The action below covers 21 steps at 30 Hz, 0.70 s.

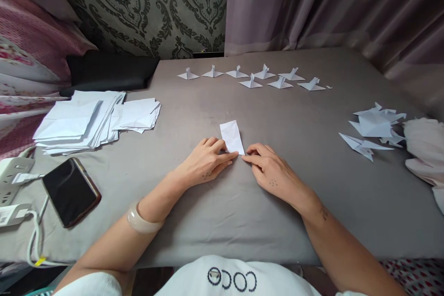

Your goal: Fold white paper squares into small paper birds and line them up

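Observation:
A small piece of folded white paper [232, 135] lies on the grey cloth in front of me. My left hand [208, 159] grips its lower left edge, fingers closed, one fingertip pressing along the bottom. At the lower right corner, my right hand [268, 166] has its fingers curled together, the index fingertip and thumb at the paper's edge. Part of the paper's bottom is covered by my left fingers. Several folded paper birds [264, 72] stand in two rows at the far side.
Large paper sheets [65, 120] and a smaller paper stack [135, 114] lie on the left. A phone [71, 192] and power strip [14, 180] with white cables are nearer. Flat folded papers [374, 122] lie right, beside bunched cloth [425, 148]. A black case [111, 70] sits back left.

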Each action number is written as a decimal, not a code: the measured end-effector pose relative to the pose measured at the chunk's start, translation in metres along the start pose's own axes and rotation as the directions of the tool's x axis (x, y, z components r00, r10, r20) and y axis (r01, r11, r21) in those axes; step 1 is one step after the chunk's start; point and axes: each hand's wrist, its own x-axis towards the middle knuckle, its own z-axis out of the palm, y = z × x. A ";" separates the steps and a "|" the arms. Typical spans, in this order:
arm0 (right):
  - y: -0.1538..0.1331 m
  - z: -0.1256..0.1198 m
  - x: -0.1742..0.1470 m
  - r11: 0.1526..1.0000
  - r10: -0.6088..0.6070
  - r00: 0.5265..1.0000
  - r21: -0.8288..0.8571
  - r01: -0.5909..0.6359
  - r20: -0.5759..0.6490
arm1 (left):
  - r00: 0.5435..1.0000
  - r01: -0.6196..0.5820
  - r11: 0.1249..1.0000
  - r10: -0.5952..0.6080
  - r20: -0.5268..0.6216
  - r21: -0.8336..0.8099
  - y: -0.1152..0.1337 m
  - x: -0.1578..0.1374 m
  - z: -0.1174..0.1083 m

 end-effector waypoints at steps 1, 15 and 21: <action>0.001 0.000 0.000 1.000 0.013 1.000 0.019 -0.013 -0.005 | 1.000 0.003 1.000 -0.003 0.000 0.001 0.000 0.000 0.001; -0.002 0.028 0.021 0.956 0.283 0.926 0.154 -0.250 -0.251 | 0.962 0.055 0.997 -0.068 -0.265 -0.056 -0.006 0.004 0.015; -0.001 0.029 0.023 0.997 0.069 0.926 0.045 -0.056 -0.370 | 0.805 0.268 0.963 -0.245 -0.541 -0.038 -0.007 0.001 0.009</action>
